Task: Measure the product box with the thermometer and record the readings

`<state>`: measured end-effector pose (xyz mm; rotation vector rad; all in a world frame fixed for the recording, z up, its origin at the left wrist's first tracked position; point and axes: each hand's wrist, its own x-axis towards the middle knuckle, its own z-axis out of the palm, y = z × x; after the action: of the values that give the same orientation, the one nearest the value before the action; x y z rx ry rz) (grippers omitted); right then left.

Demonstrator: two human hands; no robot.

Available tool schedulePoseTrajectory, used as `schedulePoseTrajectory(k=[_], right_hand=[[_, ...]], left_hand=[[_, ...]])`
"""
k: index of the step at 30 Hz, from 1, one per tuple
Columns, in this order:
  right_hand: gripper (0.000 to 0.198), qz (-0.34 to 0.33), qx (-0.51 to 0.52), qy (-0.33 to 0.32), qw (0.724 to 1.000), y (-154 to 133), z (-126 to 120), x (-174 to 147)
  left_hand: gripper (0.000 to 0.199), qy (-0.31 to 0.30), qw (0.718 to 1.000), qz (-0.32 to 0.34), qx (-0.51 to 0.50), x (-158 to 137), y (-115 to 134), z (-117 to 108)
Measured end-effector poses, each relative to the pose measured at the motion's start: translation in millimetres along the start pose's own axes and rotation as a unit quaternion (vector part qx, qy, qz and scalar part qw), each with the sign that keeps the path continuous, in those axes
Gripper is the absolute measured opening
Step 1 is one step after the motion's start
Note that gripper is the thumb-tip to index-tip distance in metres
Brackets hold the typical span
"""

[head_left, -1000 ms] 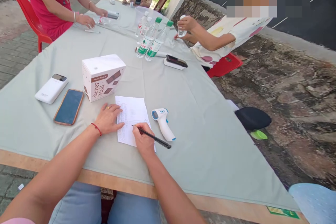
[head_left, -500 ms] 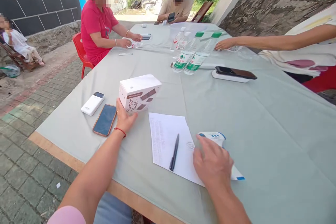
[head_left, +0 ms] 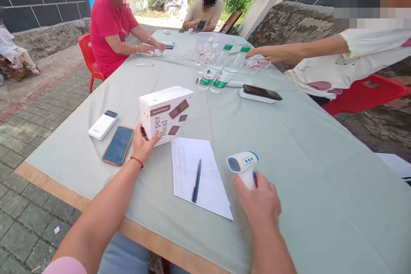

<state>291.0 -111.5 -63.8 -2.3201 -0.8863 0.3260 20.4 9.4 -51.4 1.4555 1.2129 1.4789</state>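
Observation:
My left hand [head_left: 143,143] grips the near lower corner of a white and brown "Meal" box [head_left: 167,113], which is slightly tilted. In my right hand [head_left: 259,201] is a white and blue infrared thermometer gun [head_left: 243,163], held by its handle with its small screen facing me. Between my hands lies a printed sheet of paper [head_left: 186,158], with a black pen [head_left: 197,181] resting on it. To the left of the box are a phone in an orange case [head_left: 118,145] and a white power bank [head_left: 103,124].
Two green-capped water bottles [head_left: 210,70] stand mid-table, before a clear plastic tub [head_left: 221,38]. A dark phone [head_left: 262,92] rests on a white object to their right. Three people are around the table; a person in white [head_left: 321,64] reaches in from the right.
My right hand has closed around the thermometer's handle and raised it off the table. My left hand has tilted the box up a little. The view has shifted to the right.

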Motion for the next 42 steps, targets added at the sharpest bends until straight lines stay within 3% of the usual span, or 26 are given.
schedulePoseTrajectory(k=[2, 3, 6, 8, 12, 16, 23, 29, 37, 42], right_hand=[[0.048, -0.03, 0.18, 0.026, 0.983, -14, 2, -16], [0.044, -0.039, 0.263, 0.008, 0.964, -22, 5, -27], [0.035, -0.091, 0.447, -0.142, 0.878, -42, 15, -61], [0.03, -0.124, 0.463, -0.225, 0.848, -49, 21, -79], [0.029, -0.133, 0.427, -0.262, 0.855, -48, 29, -89], [0.032, -0.122, 0.442, -0.283, 0.842, -43, 34, -82], [0.034, -0.096, 0.441, -0.27, 0.85, -47, 41, -81], [0.038, -0.071, 0.461, -0.285, 0.837, -48, 46, -84], [0.035, -0.062, 0.441, -0.284, 0.849, -54, 42, -84], [0.032, -0.064, 0.446, -0.297, 0.842, -57, 36, -84]], left_hand=[[0.063, -0.032, 0.996, -0.013, -0.081, -2, 4, 4], [0.063, -0.05, 0.993, -0.025, -0.105, -2, 6, 6], [0.066, -0.109, 0.986, -0.048, -0.118, -6, 8, 11], [0.066, -0.145, 0.983, -0.044, -0.1, -8, 9, 13], [0.059, -0.189, 0.98, -0.023, -0.058, -11, 10, 15], [0.059, -0.192, 0.98, -0.027, -0.052, -10, 12, 17], [0.056, -0.207, 0.977, -0.021, -0.045, -7, 15, 16], [0.059, -0.224, 0.973, -0.031, -0.043, -6, 17, 15], [0.055, -0.218, 0.975, -0.034, -0.031, -6, 20, 15], [0.054, -0.217, 0.975, -0.036, -0.022, -6, 21, 15]])
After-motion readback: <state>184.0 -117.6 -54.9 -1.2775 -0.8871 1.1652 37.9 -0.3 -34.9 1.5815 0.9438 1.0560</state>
